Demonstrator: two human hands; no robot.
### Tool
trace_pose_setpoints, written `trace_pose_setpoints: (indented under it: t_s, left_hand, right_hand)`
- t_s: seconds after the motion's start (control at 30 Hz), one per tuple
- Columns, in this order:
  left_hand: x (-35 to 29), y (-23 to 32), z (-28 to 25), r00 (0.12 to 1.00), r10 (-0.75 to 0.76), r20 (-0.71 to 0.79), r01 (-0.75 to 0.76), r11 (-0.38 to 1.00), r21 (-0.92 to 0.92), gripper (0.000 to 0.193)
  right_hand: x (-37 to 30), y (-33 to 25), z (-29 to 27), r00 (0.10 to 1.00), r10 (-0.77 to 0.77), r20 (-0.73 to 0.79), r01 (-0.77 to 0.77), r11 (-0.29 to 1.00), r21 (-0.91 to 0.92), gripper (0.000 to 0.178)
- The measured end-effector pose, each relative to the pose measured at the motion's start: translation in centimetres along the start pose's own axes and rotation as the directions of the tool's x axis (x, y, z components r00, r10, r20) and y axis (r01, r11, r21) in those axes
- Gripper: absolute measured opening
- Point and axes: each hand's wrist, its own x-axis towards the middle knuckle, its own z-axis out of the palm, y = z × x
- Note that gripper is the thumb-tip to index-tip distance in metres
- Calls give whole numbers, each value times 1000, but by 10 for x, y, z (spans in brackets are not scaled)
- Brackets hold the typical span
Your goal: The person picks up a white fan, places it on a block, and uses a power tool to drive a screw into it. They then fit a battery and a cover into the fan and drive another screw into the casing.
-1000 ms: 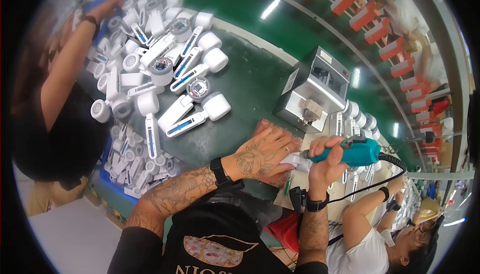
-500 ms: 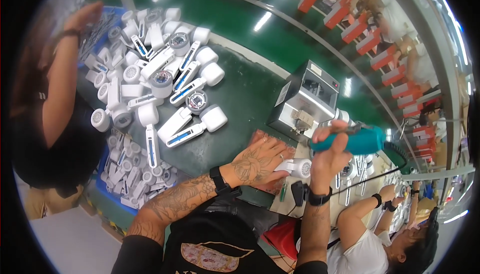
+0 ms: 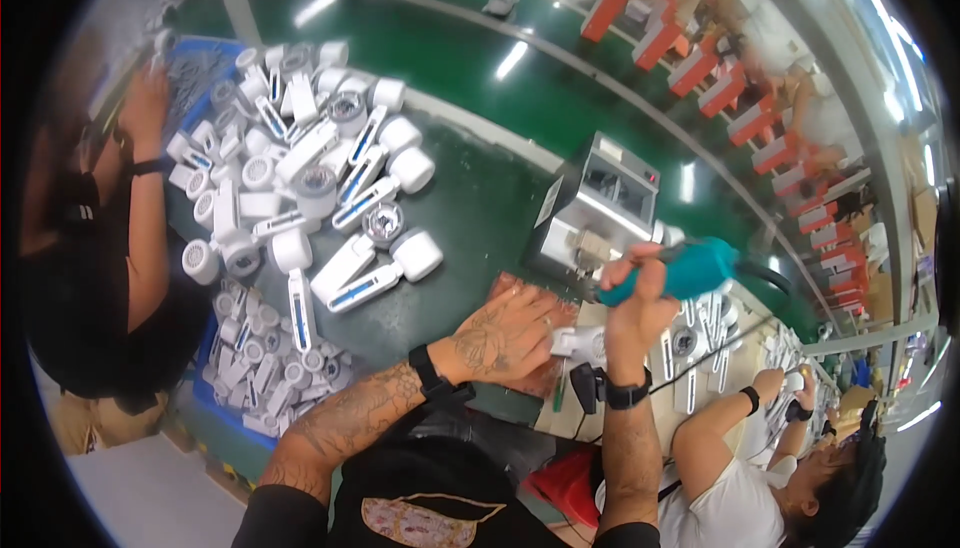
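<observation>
My right hand [image 3: 642, 293] is wrapped round a teal electric screwdriver [image 3: 690, 270] with a black cord, held above the bench beside a metal box-shaped machine [image 3: 600, 210]. My left hand [image 3: 505, 333] lies over a reddish-brown mat [image 3: 532, 380], its fingertips gripping a white plastic part [image 3: 578, 342] that looks like a small handheld fan. My right wrist hides part of that piece. The screwdriver's tip cannot be made out against the machine.
Many white fan-like units [image 3: 365, 273] are heaped at the left. Below them, a blue bin [image 3: 212, 343] holds more white parts. A co-worker's arm [image 3: 147, 198] is at the far left; another person [image 3: 720, 488] sits at the right, near more units [image 3: 685, 343].
The whole view has shifted slightly. The screwdriver has moved a little left and my right wrist now covers more of the white part. The left co-worker's hand has come lower.
</observation>
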Motion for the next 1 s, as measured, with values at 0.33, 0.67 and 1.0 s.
trace_pose_setpoints:
  t_s: [0.33,0.67,1.0]
  left_hand:
    - [13,-2,-4,998,-14,67,20,996,-83,48]
    - [15,11,-11,996,-14,87,17,999,-32,62]
    - [1,20,-34,868,-484,109,454,687,-568,46]
  right_hand:
    - [-51,-20,-31,998,-22,62,23,1000,-16,59]
    - [-89,-21,-65,1000,-16,-6,15,997,-70,65]
    - [-138,-17,-104,946,-325,0,243,707,-664,63]
